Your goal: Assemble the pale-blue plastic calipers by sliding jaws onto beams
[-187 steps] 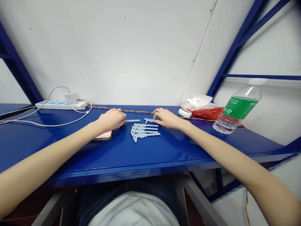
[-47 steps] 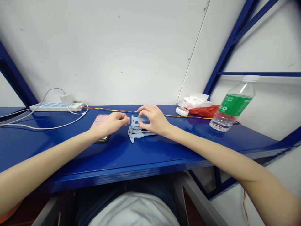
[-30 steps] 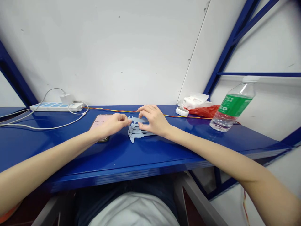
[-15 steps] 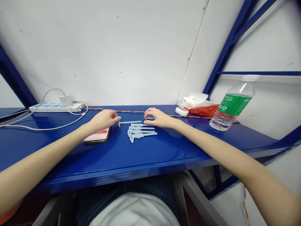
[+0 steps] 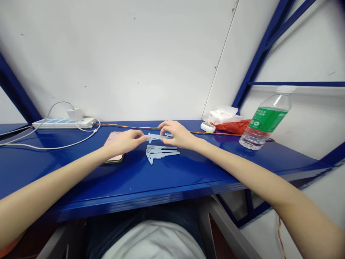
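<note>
A light blue-grey plastic caliper (image 5: 154, 137) is between my two hands above the blue table. My left hand (image 5: 125, 141) pinches its jaw end between thumb and fingers. My right hand (image 5: 179, 135) curls over the other end, thumb below and fingers above; a further pale piece shows between those fingers, partly hidden. Just in front of the hands, several matching calipers (image 5: 161, 155) lie fanned on the table, jaws to the left. Beneath my left wrist is a phone (image 5: 114, 159) with a lit screen, partly covered by the hand and forearm.
A power strip (image 5: 60, 123) with a plugged-in charger (image 5: 75, 114) and white cable stands at the left back. At the right are a small white device (image 5: 207, 127), tissues (image 5: 225, 114), a red plastic bag (image 5: 234, 126) and a water bottle (image 5: 265, 120). A twisted wire runs along the wall.
My left hand has moved right, uncovering more of the phone, and now pinches a caliper. The right hand has shifted slightly left onto it. Fewer calipers lie on the table.
</note>
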Motion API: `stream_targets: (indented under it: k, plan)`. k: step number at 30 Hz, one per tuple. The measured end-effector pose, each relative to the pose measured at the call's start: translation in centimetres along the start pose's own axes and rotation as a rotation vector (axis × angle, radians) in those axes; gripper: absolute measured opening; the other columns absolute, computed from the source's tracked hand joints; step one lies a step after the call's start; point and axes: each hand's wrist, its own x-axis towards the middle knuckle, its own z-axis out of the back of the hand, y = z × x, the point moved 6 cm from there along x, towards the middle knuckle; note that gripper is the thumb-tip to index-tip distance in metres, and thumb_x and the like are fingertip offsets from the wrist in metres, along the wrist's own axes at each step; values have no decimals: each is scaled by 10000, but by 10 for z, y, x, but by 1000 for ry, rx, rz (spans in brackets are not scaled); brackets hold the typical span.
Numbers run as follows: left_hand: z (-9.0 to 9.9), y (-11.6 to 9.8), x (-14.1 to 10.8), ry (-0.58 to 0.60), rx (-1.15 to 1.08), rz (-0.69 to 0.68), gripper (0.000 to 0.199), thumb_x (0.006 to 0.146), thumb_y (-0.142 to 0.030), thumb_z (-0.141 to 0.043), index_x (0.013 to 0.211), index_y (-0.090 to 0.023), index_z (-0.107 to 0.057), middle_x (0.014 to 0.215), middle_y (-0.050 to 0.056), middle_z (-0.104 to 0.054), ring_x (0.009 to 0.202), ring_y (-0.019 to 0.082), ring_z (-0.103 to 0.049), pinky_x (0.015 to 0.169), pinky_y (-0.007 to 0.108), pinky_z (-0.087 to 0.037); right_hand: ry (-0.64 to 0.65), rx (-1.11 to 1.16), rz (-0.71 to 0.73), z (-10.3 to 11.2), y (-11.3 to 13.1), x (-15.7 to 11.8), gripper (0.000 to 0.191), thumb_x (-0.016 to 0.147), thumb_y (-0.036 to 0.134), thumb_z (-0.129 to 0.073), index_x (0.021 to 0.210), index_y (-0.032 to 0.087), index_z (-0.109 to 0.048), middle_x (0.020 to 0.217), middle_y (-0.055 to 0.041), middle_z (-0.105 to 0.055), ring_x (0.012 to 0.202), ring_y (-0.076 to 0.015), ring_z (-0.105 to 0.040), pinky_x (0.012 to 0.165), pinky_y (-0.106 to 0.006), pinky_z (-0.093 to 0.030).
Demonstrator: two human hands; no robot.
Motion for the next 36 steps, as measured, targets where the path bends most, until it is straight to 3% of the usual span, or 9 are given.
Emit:
stream_targets:
  k: [3, 7, 10, 15, 22, 28, 32, 36]
  plan:
    - [-1, -6, -1, 5, -173, -4, 365, 808, -516, -407, 658, -200, -515, 605, -22, -503, 589, 133, -443, 538, 245, -322, -108, -36, 76, 7, 13, 0, 44, 782, 228, -599, 814, 203, -583, 1094, -71, -635, 1049, -227, -559, 912, -400, -374]
    - [4, -2, 1, -25, -285, 19, 326, 777, -485, -444, 628, -197, -482, 579, -33, -449, 557, 116, -370, 530, 246, -285, -118, -65, 68, 10, 10, 0, 41, 775, 205, -604, 796, 205, -568, 1083, -64, -643, 1038, -217, -568, 917, -391, -361]
    - [13, 11, 5, -45, -292, 91, 326, 758, -486, -456, 613, -195, -485, 547, -40, -401, 520, 108, -309, 517, 257, -238, -78, -63, 24, 12, -9, -2, 32, 777, 206, -601, 784, 210, -570, 1079, -61, -635, 1021, -207, -568, 917, -387, -373]
    - [19, 33, 10, -12, -266, 160, 352, 698, -532, -500, 617, -192, -540, 617, -8, -501, 577, 128, -381, 565, 267, -292, 75, 4, -16, 9, -40, -8, 38, 784, 231, -579, 793, 196, -590, 1035, -68, -627, 971, -199, -568, 864, -372, -422]
    - [16, 40, 12, 29, -232, 163, 376, 681, -569, -502, 620, -203, -557, 621, -6, -520, 567, 133, -382, 558, 274, -291, 146, -12, -10, 4, -46, -9, 49, 768, 201, -572, 792, 187, -612, 1005, -66, -627, 929, -190, -574, 836, -358, -440]
    - [19, 50, 14, 24, -113, 180, 371, 712, -550, -489, 645, -197, -582, 674, 31, -601, 612, 163, -491, 585, 280, -346, 225, -46, -60, -1, -59, -13, 98, 790, 256, -583, 817, 183, -642, 1049, -81, -626, 957, -213, -571, 849, -386, -442]
    - [20, 42, 14, -26, 162, 92, 364, 758, -522, -448, 591, -209, -528, 642, 54, -616, 631, 209, -554, 579, 295, -359, 216, 19, -64, -1, -46, -13, 203, 816, 344, -588, 930, 187, -647, 1048, -82, -618, 991, -223, -557, 877, -401, -437]
    - [12, 27, 9, -11, 270, 40, 339, 794, -496, -410, 658, -208, -525, 747, 69, -670, 712, 228, -596, 608, 290, -378, 218, 141, -38, -7, -17, -10, 208, 817, 401, -606, 877, 207, -656, 1088, -62, -605, 1030, -212, -540, 911, -389, -424]
